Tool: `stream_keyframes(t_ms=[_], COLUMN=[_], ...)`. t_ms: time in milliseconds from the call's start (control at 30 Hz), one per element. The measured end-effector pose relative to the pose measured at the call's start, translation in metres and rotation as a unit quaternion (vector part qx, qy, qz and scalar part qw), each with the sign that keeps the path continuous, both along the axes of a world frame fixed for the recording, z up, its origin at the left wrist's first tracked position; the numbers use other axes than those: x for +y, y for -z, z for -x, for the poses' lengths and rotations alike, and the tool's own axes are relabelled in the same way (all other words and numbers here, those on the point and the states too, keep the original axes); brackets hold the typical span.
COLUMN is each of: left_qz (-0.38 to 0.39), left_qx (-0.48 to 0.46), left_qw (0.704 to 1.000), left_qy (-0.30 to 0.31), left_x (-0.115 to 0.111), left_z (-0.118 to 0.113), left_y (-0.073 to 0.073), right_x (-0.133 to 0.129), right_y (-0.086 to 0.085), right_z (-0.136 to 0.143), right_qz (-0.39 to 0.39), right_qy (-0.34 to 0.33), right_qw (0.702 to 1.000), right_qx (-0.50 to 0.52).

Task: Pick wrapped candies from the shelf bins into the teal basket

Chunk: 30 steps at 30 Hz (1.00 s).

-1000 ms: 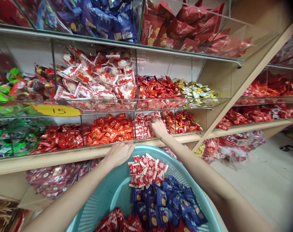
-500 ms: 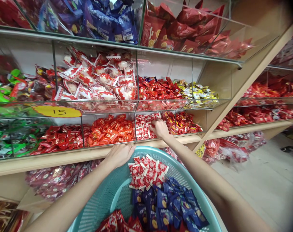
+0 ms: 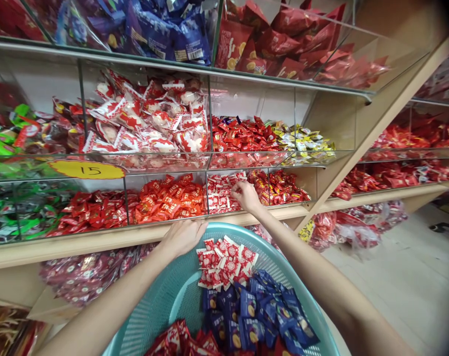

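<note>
My right hand (image 3: 247, 197) reaches into a lower shelf bin, its fingers curled and pinched on the red-and-white wrapped candies (image 3: 220, 184) there. How many pieces are between the fingertips is hidden. My left hand (image 3: 184, 237) is closed over the upper left rim of a teal plastic basket (image 3: 176, 291), against the shelf's front edge; its fingertips are partly hidden. Inside the basket lie a pile of red-and-white wrapped candies (image 3: 227, 262), many blue packets (image 3: 254, 316) and shiny red packets (image 3: 180, 341).
A wooden shelf edge (image 3: 98, 243) runs between basket and bins. Left of my right hand is a bin of orange-red candies (image 3: 168, 198); to its right, dark red and yellow ones (image 3: 279, 188). A yellow "15" tag (image 3: 87, 170) and a glass shelf (image 3: 254, 79) are above.
My right hand stays in the same bin, its fingers shifting slightly on the candies. My left hand and the basket hold their places.
</note>
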<state>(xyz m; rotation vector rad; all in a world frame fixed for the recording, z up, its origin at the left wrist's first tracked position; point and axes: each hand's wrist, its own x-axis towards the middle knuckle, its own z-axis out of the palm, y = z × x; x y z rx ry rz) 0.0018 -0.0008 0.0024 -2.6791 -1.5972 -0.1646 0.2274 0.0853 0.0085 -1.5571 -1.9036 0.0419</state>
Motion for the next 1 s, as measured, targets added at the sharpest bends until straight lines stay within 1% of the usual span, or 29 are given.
stream_keyframes(t_ms=[133, 233, 367, 467, 567, 633, 800, 867, 1000], left_qz=[0.006, 0.004, -0.005, -0.004, -0.001, -0.001, 0.000, 0.005, 0.011], left_qx=[0.002, 0.007, 0.014, 0.018, 0.016, 0.014, 0.017, 0.016, 0.012], left_qw=[1.000, 1.000, 1.000, 1.000, 1.000, 1.000, 1.000, 1.000, 1.000], left_qy=[-0.005, -0.003, 0.002, -0.003, -0.006, -0.006, -0.009, -0.011, -0.012], left_x=[-0.001, -0.002, -0.001, 0.000, -0.001, -0.002, -0.004, -0.004, -0.003], left_z=[0.000, -0.001, -0.001, -0.001, -0.001, -0.002, -0.003, -0.003, -0.004], left_y=[0.000, -0.001, 0.000, 0.001, 0.000, -0.001, -0.003, -0.004, -0.005], right_x=[-0.031, -0.059, -0.092, -0.109, -0.117, -0.118, -0.114, -0.113, -0.114], right_y=[-0.017, -0.024, -0.023, -0.020, -0.013, -0.007, 0.006, 0.007, 0.008], right_z=[-0.008, -0.011, -0.011, -0.009, -0.007, -0.007, -0.005, -0.005, -0.003], right_qz=[-0.006, 0.007, 0.065, 0.141, 0.214, 0.236, 0.224, 0.221, 0.207], right_qy=[-0.065, -0.104, -0.154, -0.213, -0.257, -0.271, -0.281, -0.282, -0.262], right_qw=[0.991, 0.982, 0.974, 0.962, 0.942, 0.933, 0.933, 0.933, 0.942], right_qx=[0.118, 0.157, 0.155, 0.100, 0.037, 0.011, -0.021, -0.026, -0.026])
